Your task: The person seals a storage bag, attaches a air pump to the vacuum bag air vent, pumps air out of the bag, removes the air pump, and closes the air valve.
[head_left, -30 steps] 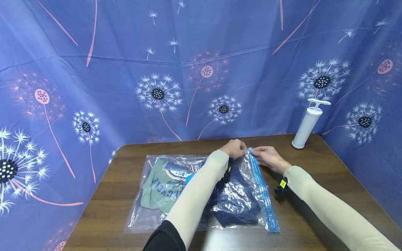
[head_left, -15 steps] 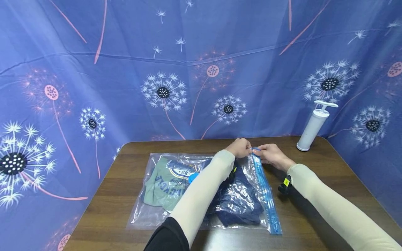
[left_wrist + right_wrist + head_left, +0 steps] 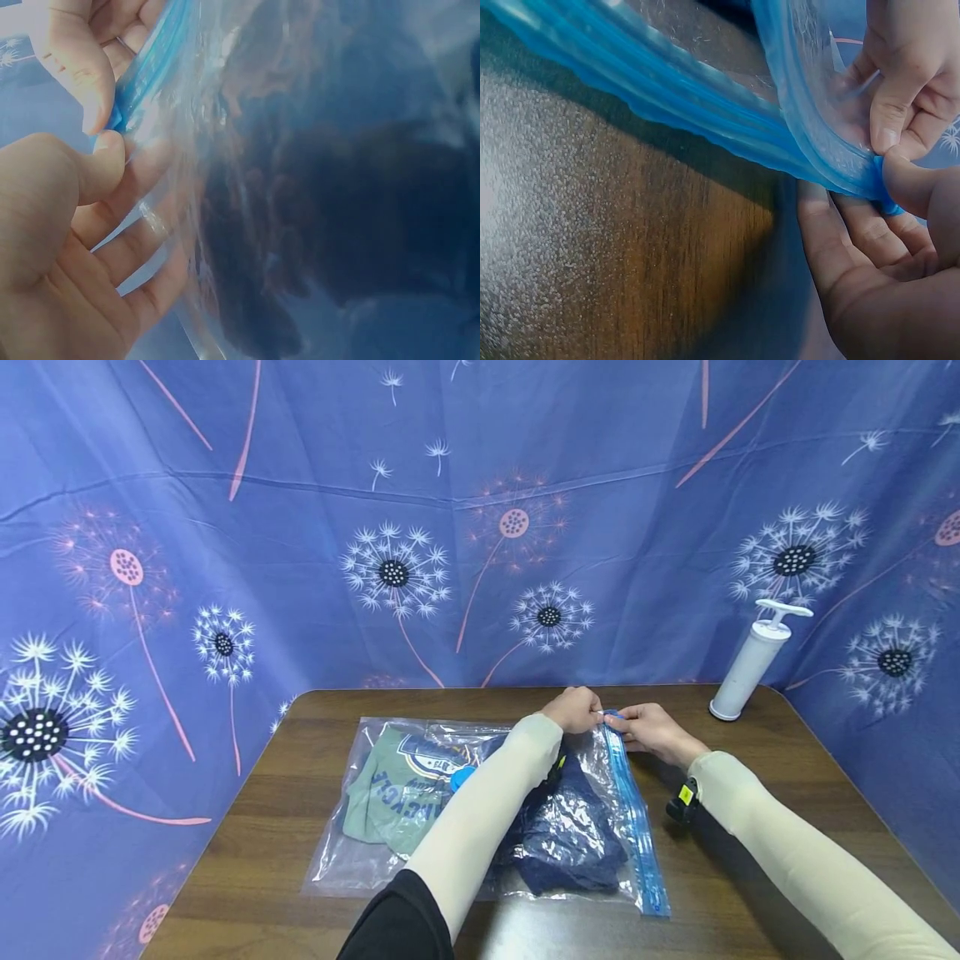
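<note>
A clear plastic storage bag [image 3: 330, 864] lies flat on the table. Inside it are a green printed garment [image 3: 397, 806] and a dark navy one [image 3: 570, 843]. Along its right side runs a blue zip strip [image 3: 637, 835], whose two lips spread apart in the right wrist view. My left hand [image 3: 576, 708] pinches the bag's far right corner between thumb and fingers. Right beside it, my right hand [image 3: 658, 732] pinches the strip's end at a small blue zip slider [image 3: 889, 202], thumb on top and fingers beneath. A blue valve cap [image 3: 461, 777] is partly covered by my left forearm.
A white hand pump [image 3: 750, 668] with a T-shaped handle stands at the table's back right corner. The brown wooden table [image 3: 247, 860] backs onto a blue dandelion-print curtain [image 3: 300, 568].
The head view has shifted slightly, so the scene sits a little differently in frame. Both hands keep their pinch at the bag's far right corner, with little visible movement.
</note>
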The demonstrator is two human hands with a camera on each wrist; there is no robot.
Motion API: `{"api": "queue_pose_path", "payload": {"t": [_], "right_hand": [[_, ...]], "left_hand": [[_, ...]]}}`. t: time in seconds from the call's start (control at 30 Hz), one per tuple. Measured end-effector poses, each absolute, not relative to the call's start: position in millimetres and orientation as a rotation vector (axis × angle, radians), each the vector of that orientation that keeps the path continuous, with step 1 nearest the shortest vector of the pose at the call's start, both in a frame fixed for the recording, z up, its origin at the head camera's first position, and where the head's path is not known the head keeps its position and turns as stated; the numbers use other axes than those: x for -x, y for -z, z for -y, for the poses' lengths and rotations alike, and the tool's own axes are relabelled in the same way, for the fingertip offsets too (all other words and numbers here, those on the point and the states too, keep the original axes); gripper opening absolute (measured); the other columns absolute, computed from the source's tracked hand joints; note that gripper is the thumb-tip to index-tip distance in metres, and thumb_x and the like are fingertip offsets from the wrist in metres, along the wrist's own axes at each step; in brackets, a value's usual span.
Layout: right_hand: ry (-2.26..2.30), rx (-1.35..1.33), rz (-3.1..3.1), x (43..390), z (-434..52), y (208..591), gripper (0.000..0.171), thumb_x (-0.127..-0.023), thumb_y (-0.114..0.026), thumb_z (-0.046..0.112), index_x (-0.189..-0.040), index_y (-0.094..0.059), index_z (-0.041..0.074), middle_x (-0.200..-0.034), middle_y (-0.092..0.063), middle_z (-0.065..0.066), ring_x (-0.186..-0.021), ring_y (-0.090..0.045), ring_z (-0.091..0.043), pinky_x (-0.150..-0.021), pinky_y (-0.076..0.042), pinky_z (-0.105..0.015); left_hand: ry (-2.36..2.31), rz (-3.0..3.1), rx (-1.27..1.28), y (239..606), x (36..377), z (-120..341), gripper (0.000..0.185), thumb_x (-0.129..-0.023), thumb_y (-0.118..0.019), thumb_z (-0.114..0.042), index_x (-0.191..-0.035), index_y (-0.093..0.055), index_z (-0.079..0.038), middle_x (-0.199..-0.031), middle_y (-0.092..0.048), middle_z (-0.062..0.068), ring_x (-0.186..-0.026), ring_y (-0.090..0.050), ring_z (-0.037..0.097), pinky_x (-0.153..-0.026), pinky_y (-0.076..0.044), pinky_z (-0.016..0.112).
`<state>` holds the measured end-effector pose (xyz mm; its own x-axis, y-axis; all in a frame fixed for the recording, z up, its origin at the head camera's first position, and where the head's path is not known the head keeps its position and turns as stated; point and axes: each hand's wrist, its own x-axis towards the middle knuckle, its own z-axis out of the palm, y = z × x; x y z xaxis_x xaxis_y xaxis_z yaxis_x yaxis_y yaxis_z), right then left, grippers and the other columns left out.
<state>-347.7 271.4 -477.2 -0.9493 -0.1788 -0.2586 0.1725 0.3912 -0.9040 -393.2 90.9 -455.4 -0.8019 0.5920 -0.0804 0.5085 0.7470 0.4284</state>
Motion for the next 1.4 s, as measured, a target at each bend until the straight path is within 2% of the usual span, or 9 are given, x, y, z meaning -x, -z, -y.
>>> {"api": "queue_pose_path", "payload": {"t": [0.43,0.67,0.83,1.03,1.17,1.33,1.4], "right_hand": [[1.573,0.010,-2.347,347,-272,480,0.047,-0.105,-0.062,0.029,-0.129,-0.059,-0.011,-0.106,-0.068,-0.005,-0.090,-0.069,-0.011,-0.087,-0.062,-0.036],[1.603,0.047,-2.334,347,-268,481,0.050,-0.105,-0.062,0.033,-0.132,-0.059,-0.009,-0.120,-0.067,-0.011,-0.095,-0.070,-0.013,-0.090,-0.061,-0.038],[1.594,0.035,-2.380,346,-266,480,0.051,-0.105,-0.060,0.036,-0.133,-0.060,-0.007,-0.123,-0.065,-0.011,-0.097,-0.067,-0.014,-0.091,-0.060,-0.037],[1.559,0.017,-2.438,350,-265,481,0.047,-0.104,-0.062,0.032,-0.129,-0.062,-0.008,-0.116,-0.071,-0.009,-0.094,-0.070,-0.011,-0.090,-0.061,-0.039],[1.520,0.045,-2.432,348,-269,480,0.045,-0.105,-0.061,0.030,-0.127,-0.060,-0.009,-0.114,-0.070,-0.010,-0.095,-0.071,-0.013,-0.090,-0.062,-0.042],[1.488,0.096,-2.417,348,-270,480,0.044,-0.107,-0.058,0.030,-0.128,-0.059,-0.009,-0.118,-0.068,-0.013,-0.099,-0.070,-0.015,-0.093,-0.060,-0.046],[1.494,0.107,-2.417,348,-271,480,0.043,-0.107,-0.058,0.029,-0.127,-0.060,-0.009,-0.116,-0.068,-0.012,-0.098,-0.070,-0.015,-0.093,-0.060,-0.045]], "left_hand": [[-0.543,-2.742,-0.877,455,393,-91,0.019,-0.104,-0.062,-0.025,-0.094,-0.076,-0.017,-0.077,-0.069,-0.009,-0.071,-0.060,0.007,-0.068,-0.047,0.020],[-0.559,-2.792,-0.868,456,395,-88,0.018,-0.103,-0.065,-0.024,-0.097,-0.080,-0.017,-0.081,-0.073,-0.009,-0.072,-0.061,0.006,-0.068,-0.049,0.019],[-0.579,-2.773,-0.848,453,392,-89,0.024,-0.104,-0.062,-0.024,-0.087,-0.078,-0.018,-0.068,-0.067,-0.008,-0.059,-0.055,0.007,-0.060,-0.047,0.021],[-0.553,-2.777,-0.773,449,388,-90,0.026,-0.105,-0.060,-0.026,-0.083,-0.075,-0.020,-0.066,-0.066,-0.009,-0.055,-0.054,0.008,-0.056,-0.046,0.024],[-0.506,-2.753,-0.773,448,387,-93,0.033,-0.106,-0.057,-0.029,-0.077,-0.066,-0.017,-0.058,-0.046,-0.006,-0.050,-0.036,0.009,-0.050,-0.037,0.024],[-0.483,-2.769,-0.775,447,385,-93,0.025,-0.105,-0.059,-0.029,-0.084,-0.070,-0.020,-0.062,-0.048,-0.010,-0.052,-0.040,0.006,-0.052,-0.038,0.023],[-0.481,-2.777,-0.775,447,385,-93,0.028,-0.105,-0.058,-0.027,-0.080,-0.067,-0.020,-0.061,-0.047,-0.010,-0.051,-0.039,0.007,-0.051,-0.036,0.022]]}}
